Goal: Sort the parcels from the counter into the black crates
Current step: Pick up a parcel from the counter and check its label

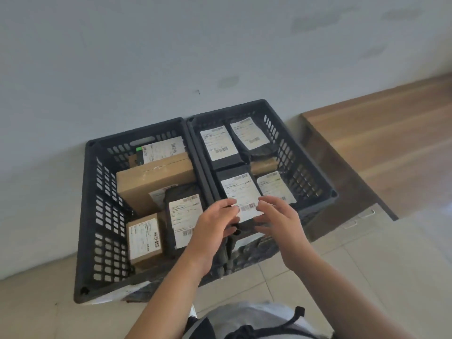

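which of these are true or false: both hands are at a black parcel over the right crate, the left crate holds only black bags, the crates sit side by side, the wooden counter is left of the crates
1. Both hands, left hand and right hand, are at the black parcel over the right crate: true.
2. The left crate holds only black bags: false, it also holds a large cardboard box and a smaller labelled one.
3. The crates sit side by side: true.
4. The wooden counter is left of the crates: false, it is to their right.
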